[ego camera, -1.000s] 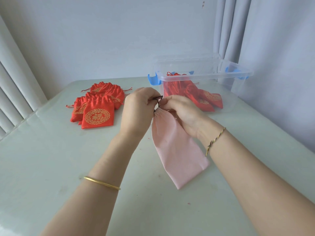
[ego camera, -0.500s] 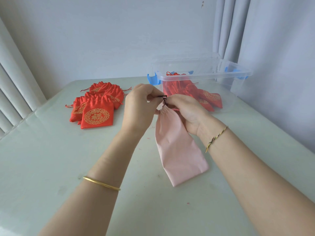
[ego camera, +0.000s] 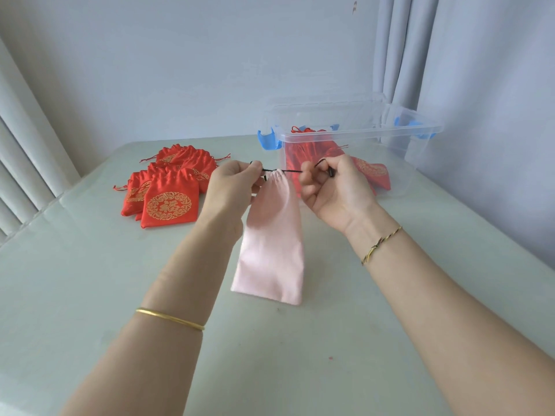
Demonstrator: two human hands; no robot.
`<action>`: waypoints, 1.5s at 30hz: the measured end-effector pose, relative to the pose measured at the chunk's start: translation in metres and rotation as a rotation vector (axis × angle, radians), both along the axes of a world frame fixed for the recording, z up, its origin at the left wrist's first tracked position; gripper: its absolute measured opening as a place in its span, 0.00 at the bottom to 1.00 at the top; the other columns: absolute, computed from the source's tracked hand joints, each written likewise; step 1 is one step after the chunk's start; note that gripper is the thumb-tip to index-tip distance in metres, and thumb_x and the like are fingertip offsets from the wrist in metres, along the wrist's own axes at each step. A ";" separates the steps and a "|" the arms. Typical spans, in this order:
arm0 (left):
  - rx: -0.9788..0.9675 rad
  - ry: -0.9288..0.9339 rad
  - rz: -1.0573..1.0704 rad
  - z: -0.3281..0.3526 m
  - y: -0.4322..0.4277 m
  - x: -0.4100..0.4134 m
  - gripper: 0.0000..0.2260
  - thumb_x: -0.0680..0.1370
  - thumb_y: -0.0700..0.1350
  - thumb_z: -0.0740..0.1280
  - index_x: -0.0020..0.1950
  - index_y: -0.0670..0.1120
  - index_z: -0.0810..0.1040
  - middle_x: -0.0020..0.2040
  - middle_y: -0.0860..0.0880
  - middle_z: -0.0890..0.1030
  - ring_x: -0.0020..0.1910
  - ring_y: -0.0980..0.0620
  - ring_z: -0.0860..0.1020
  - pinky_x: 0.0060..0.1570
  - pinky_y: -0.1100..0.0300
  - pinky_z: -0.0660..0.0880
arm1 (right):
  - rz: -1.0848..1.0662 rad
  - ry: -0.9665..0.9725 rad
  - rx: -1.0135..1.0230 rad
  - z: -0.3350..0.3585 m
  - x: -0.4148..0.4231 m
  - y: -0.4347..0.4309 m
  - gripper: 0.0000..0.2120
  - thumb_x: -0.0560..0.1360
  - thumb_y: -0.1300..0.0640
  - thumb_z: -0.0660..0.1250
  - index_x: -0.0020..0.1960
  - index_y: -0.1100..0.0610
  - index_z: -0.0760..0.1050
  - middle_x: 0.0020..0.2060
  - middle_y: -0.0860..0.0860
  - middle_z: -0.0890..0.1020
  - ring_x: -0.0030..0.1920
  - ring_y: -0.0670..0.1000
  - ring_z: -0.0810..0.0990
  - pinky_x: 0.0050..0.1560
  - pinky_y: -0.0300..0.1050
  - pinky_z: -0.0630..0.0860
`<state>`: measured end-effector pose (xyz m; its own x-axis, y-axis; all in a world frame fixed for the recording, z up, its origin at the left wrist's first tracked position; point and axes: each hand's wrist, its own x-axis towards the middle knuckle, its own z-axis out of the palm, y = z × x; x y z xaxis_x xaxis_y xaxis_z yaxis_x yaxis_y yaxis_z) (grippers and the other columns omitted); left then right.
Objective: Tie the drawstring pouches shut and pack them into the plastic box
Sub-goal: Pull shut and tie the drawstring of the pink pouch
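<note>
Several red pouches (ego camera: pixel 168 202) sit piled left on the tabletop (ego camera: pixel 90 295), count unclear. Left hand (ego camera: pixel 231 190) and right hand (ego camera: pixel 336 190) each pinch the black drawstring (ego camera: pixel 288 171), taut over one hanging pink pouch (ego camera: pixel 273 244). One plastic box (ego camera: pixel 360 130), back right and well apart from the pile, holds more red ones.

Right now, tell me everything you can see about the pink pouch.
The pink pouch is a long, narrow bag of plain, matte pale-pink cloth, no print. Its mouth is gathered tight into small pleats by a thin black drawstring, pulled out to both sides. The left hand pinches the cord on one side, the right hand on the other, so the pouch hangs mouth up between them, slightly slanted. Whether its flat bottom edge touches the table I cannot tell.
</note>
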<state>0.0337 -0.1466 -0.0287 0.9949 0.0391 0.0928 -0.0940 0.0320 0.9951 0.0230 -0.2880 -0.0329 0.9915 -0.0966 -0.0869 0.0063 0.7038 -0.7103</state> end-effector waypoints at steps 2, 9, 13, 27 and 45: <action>-0.073 -0.008 -0.008 0.001 0.000 -0.002 0.09 0.78 0.42 0.64 0.37 0.44 0.73 0.34 0.49 0.76 0.33 0.53 0.73 0.36 0.60 0.70 | -0.031 0.025 -0.135 -0.001 0.001 0.000 0.12 0.74 0.63 0.53 0.32 0.56 0.63 0.25 0.51 0.72 0.22 0.48 0.72 0.23 0.35 0.68; -0.216 -0.089 -0.217 0.005 0.005 -0.007 0.10 0.80 0.41 0.60 0.41 0.44 0.77 0.40 0.47 0.81 0.37 0.55 0.80 0.34 0.67 0.73 | -0.002 0.023 -0.379 -0.004 0.000 0.005 0.12 0.74 0.65 0.53 0.33 0.57 0.65 0.20 0.50 0.72 0.20 0.50 0.72 0.25 0.37 0.72; -0.088 -0.038 -0.238 0.003 0.004 -0.007 0.08 0.79 0.43 0.63 0.41 0.45 0.79 0.32 0.52 0.79 0.32 0.57 0.77 0.34 0.64 0.66 | 0.017 0.055 -0.396 -0.003 -0.001 0.002 0.12 0.75 0.65 0.55 0.33 0.58 0.66 0.26 0.53 0.76 0.22 0.49 0.73 0.25 0.36 0.71; 0.306 0.080 -0.424 0.005 0.007 -0.011 0.06 0.76 0.40 0.67 0.41 0.41 0.81 0.28 0.51 0.77 0.29 0.56 0.72 0.37 0.62 0.66 | -0.022 -0.041 -0.576 0.003 -0.005 0.003 0.13 0.77 0.58 0.63 0.34 0.58 0.73 0.30 0.52 0.76 0.24 0.45 0.75 0.25 0.35 0.69; 0.224 0.131 -0.335 0.001 0.007 -0.007 0.06 0.76 0.41 0.66 0.43 0.41 0.81 0.29 0.53 0.80 0.26 0.60 0.74 0.33 0.63 0.62 | 0.064 -0.066 -1.026 0.007 -0.012 0.005 0.13 0.71 0.69 0.64 0.54 0.60 0.68 0.40 0.58 0.77 0.31 0.51 0.77 0.29 0.40 0.74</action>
